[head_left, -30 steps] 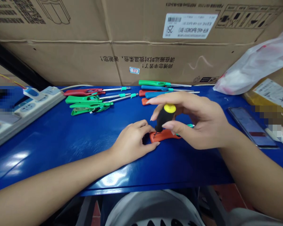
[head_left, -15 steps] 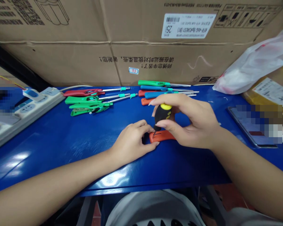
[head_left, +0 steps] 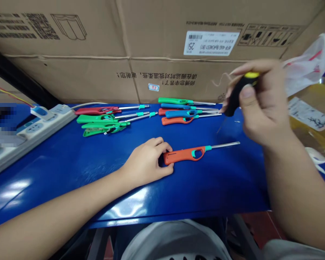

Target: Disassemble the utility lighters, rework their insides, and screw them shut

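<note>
An orange gas lighter (head_left: 180, 155) with a teal trigger and a metal tube lies flat on the blue table, its tube pointing right. Thumb and fingers of my left hand (head_left: 148, 160) grip the handle's left end. My right hand (head_left: 265, 104) is raised to the right, away from the lighter, and somewhat blurred. It is closed around a black screwdriver (head_left: 236, 96) with a yellow cap; the thin shaft points down and left, touching nothing.
Behind lie red and green lighters (head_left: 97, 118) on the left and several orange, blue and green ones (head_left: 176, 112) mid-table. A power strip (head_left: 34, 126) runs along the left. A large cardboard box (head_left: 162, 43) closes off the back; a plastic bag (head_left: 306, 65) sits at right.
My right hand has lifted the screwdriver off the orange lighter and carried it up and right. My left hand still holds the lighter's end; the whole lighter now shows.
</note>
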Demonstrator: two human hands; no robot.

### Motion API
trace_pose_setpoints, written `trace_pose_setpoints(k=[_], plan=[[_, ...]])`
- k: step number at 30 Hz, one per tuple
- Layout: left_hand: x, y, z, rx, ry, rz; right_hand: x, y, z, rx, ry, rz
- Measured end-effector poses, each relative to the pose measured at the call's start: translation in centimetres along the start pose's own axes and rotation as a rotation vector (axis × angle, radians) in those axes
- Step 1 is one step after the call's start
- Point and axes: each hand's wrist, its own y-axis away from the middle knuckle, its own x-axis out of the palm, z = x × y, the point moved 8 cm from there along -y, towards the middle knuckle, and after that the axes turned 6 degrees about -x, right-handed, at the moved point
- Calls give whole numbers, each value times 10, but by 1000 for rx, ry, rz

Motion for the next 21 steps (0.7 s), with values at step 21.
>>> trace_pose_setpoints(k=[21], plan=[[-66, -43, 41, 72, 13, -259, 87, 57, -33, 185, 336, 849]])
